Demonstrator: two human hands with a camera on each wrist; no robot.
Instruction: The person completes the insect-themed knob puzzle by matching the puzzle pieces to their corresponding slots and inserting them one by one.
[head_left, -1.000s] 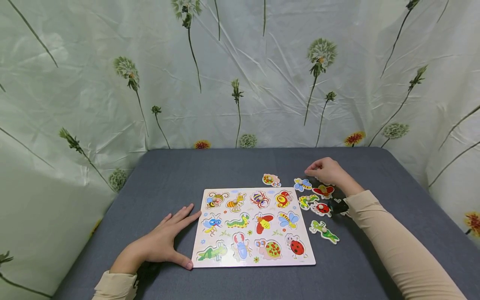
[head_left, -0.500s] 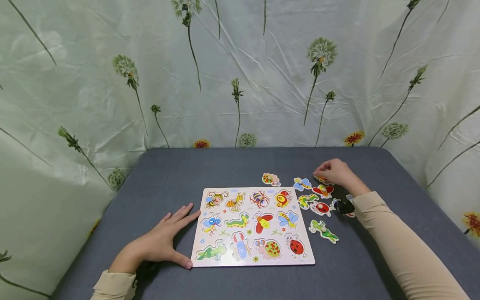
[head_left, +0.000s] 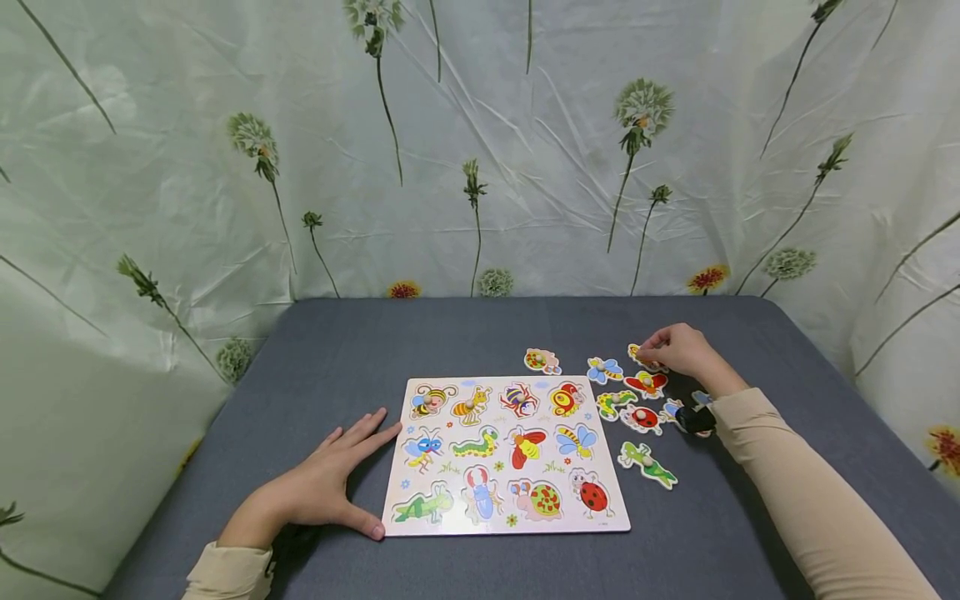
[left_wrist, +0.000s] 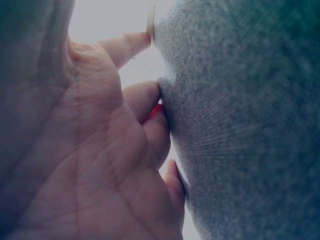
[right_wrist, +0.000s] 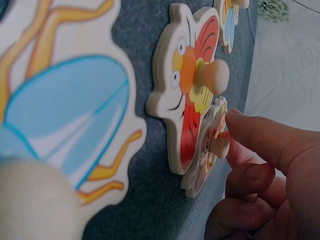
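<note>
A wooden insect peg-puzzle board (head_left: 507,487) lies flat on the table. My left hand (head_left: 330,475) is spread at its left side, thumb at the near corner and fingertips at the left edge; the left wrist view shows the palm (left_wrist: 100,150). At the far right, my right hand (head_left: 678,350) has thumb and index finger at the knob of a yellow-and-orange puzzle piece (head_left: 636,352), partly covered by the fingers. In the right wrist view this piece (right_wrist: 192,182) lies behind the red-winged moth piece (right_wrist: 186,125), and the other fingers are curled.
Around the board's right side lie loose pieces: a snail (head_left: 537,359), a dragonfly (head_left: 604,372), a caterpillar (head_left: 613,405), a ladybug (head_left: 640,419) and a grasshopper (head_left: 654,468). A blue insect piece (right_wrist: 75,110) is under the right wrist. A floral curtain (head_left: 480,125) hangs behind the grey table (head_left: 450,333).
My right hand has moved right and slightly nearer, and its fingertips are now over the yellow-and-orange piece, whose left end shows. My left hand and the board have stayed put.
</note>
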